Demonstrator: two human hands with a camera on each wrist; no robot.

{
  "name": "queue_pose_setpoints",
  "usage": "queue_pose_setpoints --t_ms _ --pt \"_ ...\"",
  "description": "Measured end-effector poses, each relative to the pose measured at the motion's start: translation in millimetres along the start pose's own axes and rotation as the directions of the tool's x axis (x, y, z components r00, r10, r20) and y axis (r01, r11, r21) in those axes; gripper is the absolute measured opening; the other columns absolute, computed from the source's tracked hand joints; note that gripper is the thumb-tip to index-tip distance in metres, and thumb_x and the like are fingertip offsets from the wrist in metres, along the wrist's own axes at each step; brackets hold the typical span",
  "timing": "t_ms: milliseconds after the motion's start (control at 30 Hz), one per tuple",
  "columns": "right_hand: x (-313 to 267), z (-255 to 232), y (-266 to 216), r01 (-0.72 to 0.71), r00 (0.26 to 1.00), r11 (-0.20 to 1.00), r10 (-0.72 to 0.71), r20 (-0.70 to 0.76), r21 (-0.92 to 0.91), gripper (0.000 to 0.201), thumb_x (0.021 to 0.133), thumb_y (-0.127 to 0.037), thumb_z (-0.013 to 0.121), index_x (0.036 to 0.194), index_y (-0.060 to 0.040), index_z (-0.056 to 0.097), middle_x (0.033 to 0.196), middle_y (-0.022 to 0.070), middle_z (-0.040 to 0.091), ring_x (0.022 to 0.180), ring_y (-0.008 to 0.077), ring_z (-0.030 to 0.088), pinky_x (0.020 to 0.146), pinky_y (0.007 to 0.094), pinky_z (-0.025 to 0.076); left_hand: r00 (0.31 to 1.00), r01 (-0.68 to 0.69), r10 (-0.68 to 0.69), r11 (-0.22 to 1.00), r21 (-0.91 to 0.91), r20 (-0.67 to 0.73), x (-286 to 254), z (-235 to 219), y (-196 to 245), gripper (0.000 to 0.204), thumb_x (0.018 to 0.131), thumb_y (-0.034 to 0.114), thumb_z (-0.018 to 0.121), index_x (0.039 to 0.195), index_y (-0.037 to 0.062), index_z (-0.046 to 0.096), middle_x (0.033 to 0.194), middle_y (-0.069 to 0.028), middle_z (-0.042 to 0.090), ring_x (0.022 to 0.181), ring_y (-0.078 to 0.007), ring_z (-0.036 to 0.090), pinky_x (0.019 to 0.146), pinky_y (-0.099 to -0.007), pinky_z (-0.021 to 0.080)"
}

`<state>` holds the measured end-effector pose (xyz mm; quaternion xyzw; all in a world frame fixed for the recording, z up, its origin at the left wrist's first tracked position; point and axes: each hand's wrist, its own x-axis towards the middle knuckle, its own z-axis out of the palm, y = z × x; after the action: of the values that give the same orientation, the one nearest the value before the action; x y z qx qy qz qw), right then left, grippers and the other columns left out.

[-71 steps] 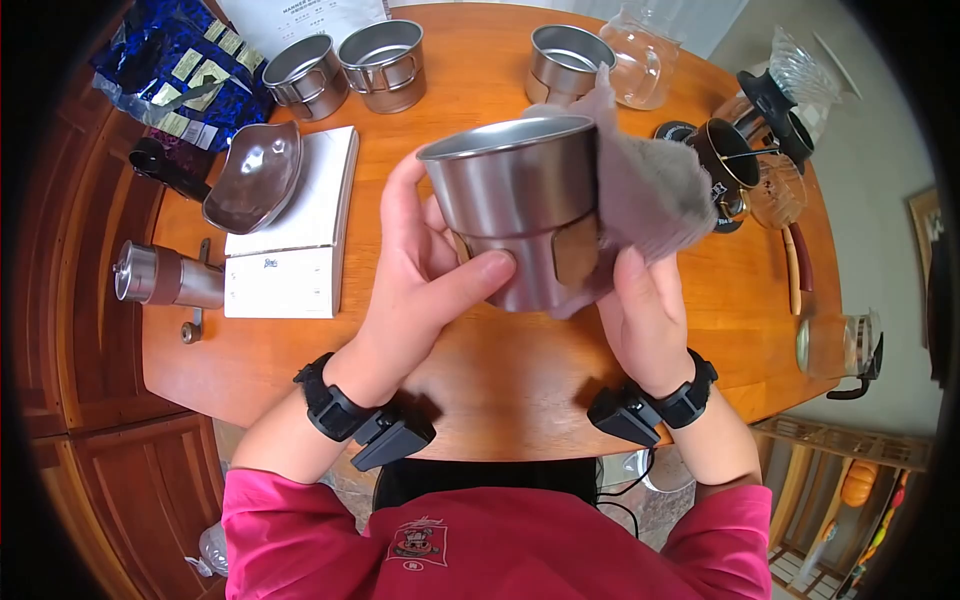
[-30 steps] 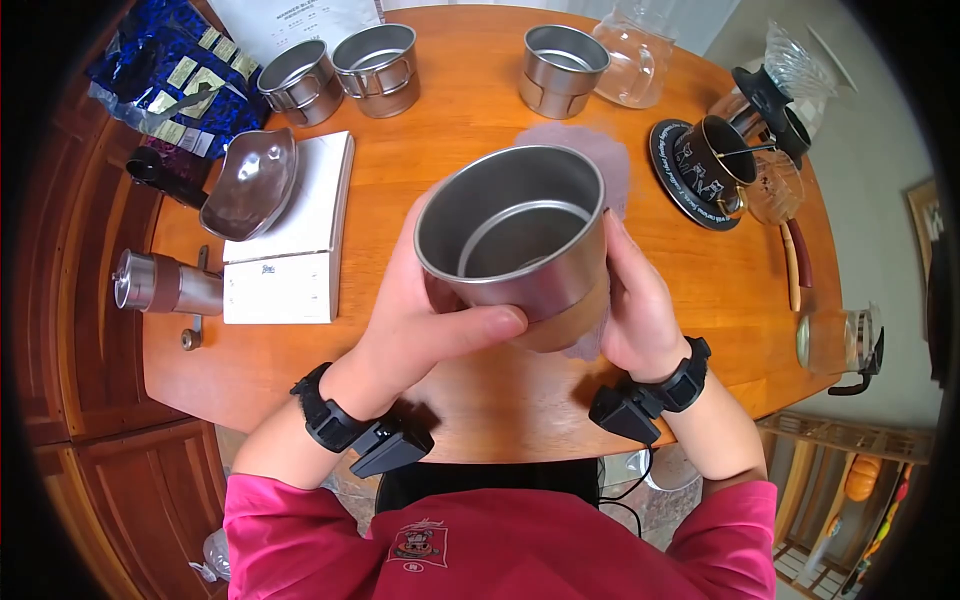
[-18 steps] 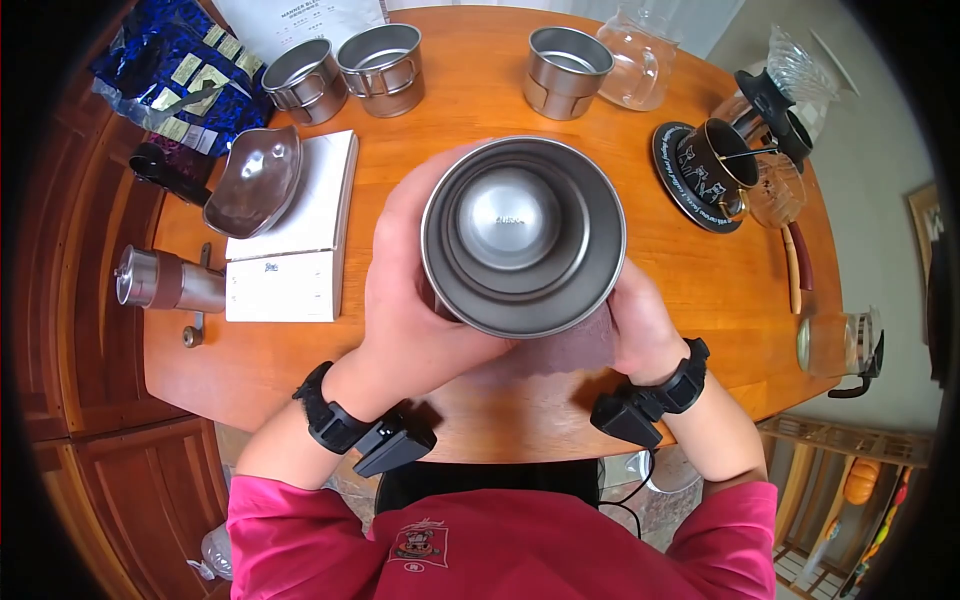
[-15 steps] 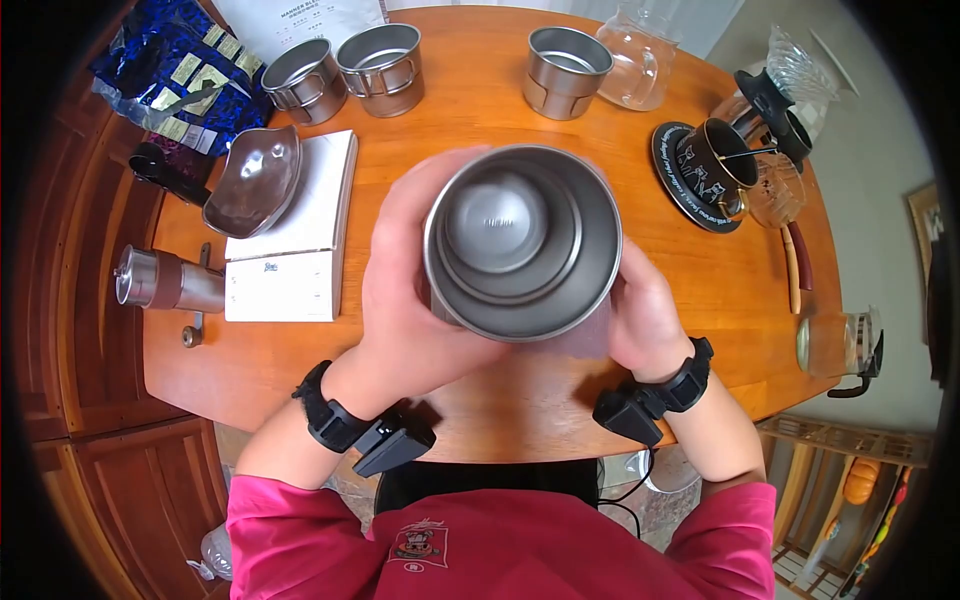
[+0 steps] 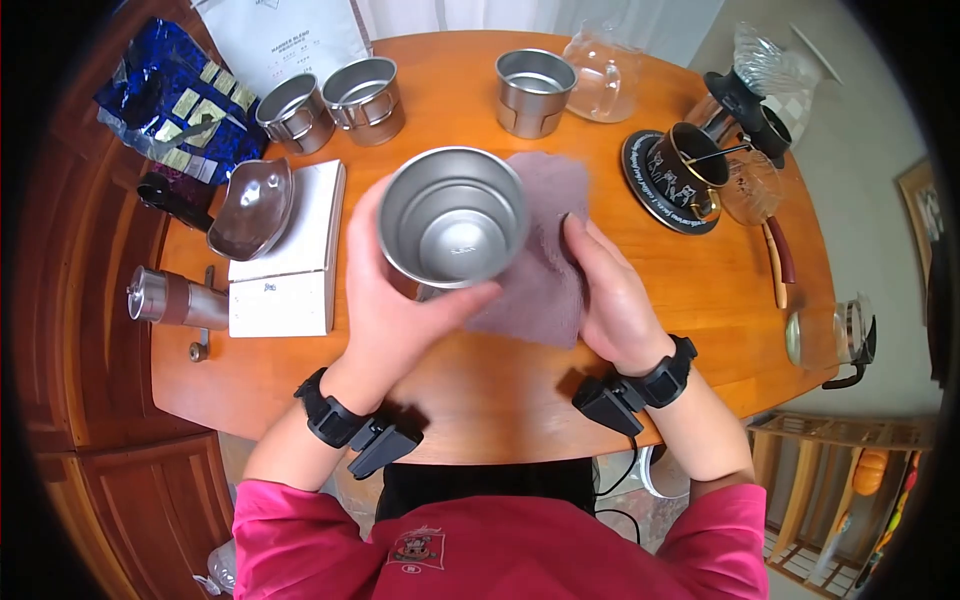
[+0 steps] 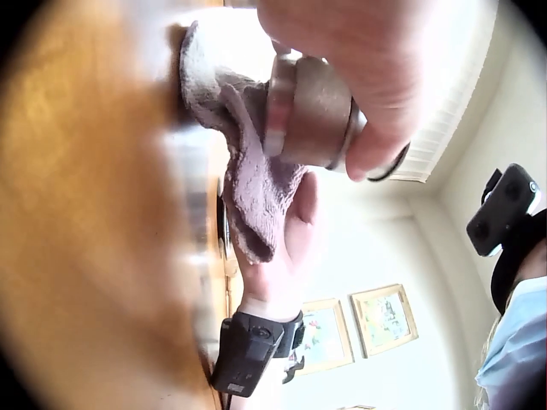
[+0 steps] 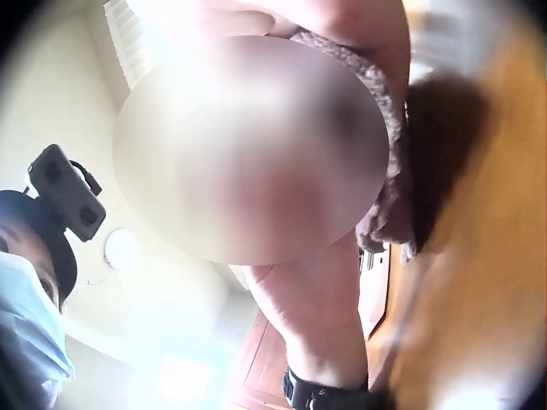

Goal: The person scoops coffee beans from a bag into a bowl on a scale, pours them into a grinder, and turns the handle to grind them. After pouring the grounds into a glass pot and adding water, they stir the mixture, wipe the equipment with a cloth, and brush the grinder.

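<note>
In the head view, the left hand (image 5: pixel 390 300) holds a steel cup (image 5: pixel 452 215) around its side, thumb along the lower side, with the mouth tilted up toward the head camera. A mauve cloth (image 5: pixel 545 260) hangs between the cup and the right hand (image 5: pixel 620 305), which holds it with the thumb at its edge; the other fingers are largely hidden. In the left wrist view, the cloth (image 6: pixel 256 184) drapes over the right palm beside the cup (image 6: pixel 316 115). The right wrist view is largely blurred, with the cloth (image 7: pixel 389 184) at the right.
Steel cups (image 5: pixel 365 100) stand at the back left and another (image 5: pixel 535 92) at the back centre, beside a glass server (image 5: pixel 605 85). A dish (image 5: pixel 252 208) on a white scale (image 5: pixel 280 305) and a grinder (image 5: pixel 178 298) lie left. A black mug (image 5: pixel 690 155) stands right.
The cup has moved left, away from the right hand, and its mouth is turned differently. More of the cloth shows between the hands. The head view has shifted, so the table items sit lower.
</note>
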<state>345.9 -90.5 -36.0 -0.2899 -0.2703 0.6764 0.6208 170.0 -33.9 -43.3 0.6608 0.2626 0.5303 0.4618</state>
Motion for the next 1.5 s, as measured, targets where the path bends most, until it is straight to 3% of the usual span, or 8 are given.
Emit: queue_pose_setpoints --t_ms 33,200,267,400,867,1133,1467,1500 --pt "1 -2 -1 0.002 1.000 1.000 -0.002 -0.022 -0.031 0.041 0.096 -0.027 0.037 0.129 -0.0029 0.036 0.123 0.0073 0.048 0.111 0.0151 0.048 0.094 0.0302 0.039 0.994 0.099 -0.101 0.994 -0.041 -0.045 1 0 1 0.087 0.059 0.008 0.081 0.127 0.0008 0.028 0.121 -0.0113 0.043 0.112 -0.0199 0.047 0.095 -0.0330 0.039" --pt "-1 -5 -16 0.019 0.989 0.993 -0.035 -0.145 -0.114 0.038 0.095 -0.031 0.040 0.121 -0.0022 0.044 0.111 0.0090 0.055 0.100 0.0158 0.054 0.088 0.0300 0.043 0.986 0.109 -0.108 0.994 0.004 -0.126 16 6 -4 0.080 0.063 0.003 0.077 0.127 0.0009 0.028 0.118 -0.0098 0.045 0.112 -0.0185 0.046 0.095 -0.0320 0.039" --pt "1 -11 -18 0.053 0.984 0.993 -0.071 -0.166 -0.109 0.037 0.095 -0.030 0.040 0.119 -0.0024 0.046 0.110 0.0082 0.056 0.099 0.0158 0.055 0.086 0.0294 0.044 0.951 0.263 -0.268 0.963 -0.056 -0.153 21 11 -1 0.079 0.063 0.003 0.076 0.127 0.0018 0.029 0.118 -0.0088 0.045 0.111 -0.0176 0.046 0.095 -0.0310 0.039" --pt "5 -21 -19 0.122 0.957 0.986 -0.148 -0.250 -0.116 0.034 0.094 -0.028 0.040 0.115 -0.0033 0.049 0.107 0.0071 0.057 0.096 0.0165 0.056 0.084 0.0303 0.046 0.957 0.257 -0.236 0.960 0.113 -0.172 33 15 -22 0.074 0.064 0.006 0.076 0.124 0.0020 0.034 0.118 -0.0092 0.046 0.110 -0.0173 0.046 0.094 -0.0295 0.038" --pt "3 -19 -30 0.147 0.936 0.989 -0.134 -0.324 0.016 0.032 0.094 -0.028 0.039 0.109 -0.0015 0.048 0.103 0.0140 0.058 0.093 0.0251 0.059 0.083 0.0375 0.048 0.969 0.145 -0.083 0.954 0.264 -0.232 101 25 -81 0.077 0.065 0.022 0.077 0.124 -0.0020 0.033 0.117 -0.0177 0.048 0.109 -0.0252 0.048 0.092 -0.0341 0.039" --pt "9 -30 -29 0.198 0.909 0.980 -0.182 -0.375 0.003 0.029 0.094 -0.027 0.040 0.106 -0.0020 0.050 0.101 0.0112 0.058 0.091 0.0219 0.059 0.081 0.0347 0.048 0.935 0.253 -0.111 0.874 0.415 -0.336 123 28 -97 0.077 0.066 0.030 0.076 0.120 -0.0054 0.034 0.117 -0.0218 0.047 0.110 -0.0304 0.046 0.092 -0.0366 0.039" --pt "16 -45 -25 0.216 0.897 0.976 -0.203 -0.391 -0.011 0.027 0.092 -0.026 0.044 0.106 -0.0047 0.052 0.099 0.0060 0.058 0.090 0.0174 0.057 0.080 0.0319 0.047 0.959 0.249 -0.147 0.843 0.477 -0.242 131 15 -101 0.072 0.072 0.034 0.071 0.117 -0.0094 0.035 0.117 -0.0278 0.046 0.109 -0.0343 0.048 0.092 -0.0365 0.039" --pt "16 -43 -25 0.223 0.893 0.975 -0.203 -0.403 0.003 0.024 0.093 -0.024 0.043 0.101 -0.0043 0.053 0.095 0.0057 0.058 0.087 0.0163 0.057 0.078 0.0306 0.046 0.933 0.354 -0.270 0.797 0.490 -0.236 131 12 -101 0.069 0.073 0.033 0.070 0.117 -0.0091 0.035 0.117 -0.0290 0.045 0.109 -0.0355 0.047 0.092 -0.0378 0.038"
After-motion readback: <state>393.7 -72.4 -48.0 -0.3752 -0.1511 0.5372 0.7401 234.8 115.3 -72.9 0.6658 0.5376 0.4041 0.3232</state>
